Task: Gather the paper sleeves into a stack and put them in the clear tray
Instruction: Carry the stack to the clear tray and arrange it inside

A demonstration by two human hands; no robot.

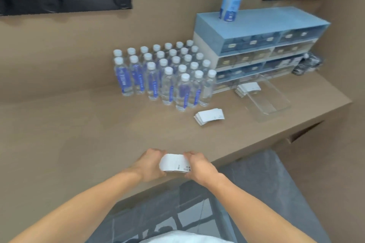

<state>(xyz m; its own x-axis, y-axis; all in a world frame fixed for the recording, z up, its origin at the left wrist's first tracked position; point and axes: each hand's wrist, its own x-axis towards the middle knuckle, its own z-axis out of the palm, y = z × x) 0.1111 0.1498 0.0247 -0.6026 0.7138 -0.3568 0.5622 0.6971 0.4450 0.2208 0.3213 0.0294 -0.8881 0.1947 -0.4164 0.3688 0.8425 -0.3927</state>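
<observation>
A stack of white paper sleeves (174, 164) sits at the counter's near edge, squeezed between both hands. My left hand (151, 164) grips its left end and my right hand (199, 165) grips its right end. A second small pile of sleeves (209, 116) lies loose on the counter in front of the bottles. A third pile (247, 88) rests in the far end of the clear tray (276, 107), which stands at the right of the counter by the drawer unit.
Several rows of water bottles (167, 77) stand behind the loose pile. A blue and white drawer unit (256, 53) carries a spray bottle (231, 0). A dark bundle (308, 65) lies at the far right. The brown counter (79, 128) ends at my waist.
</observation>
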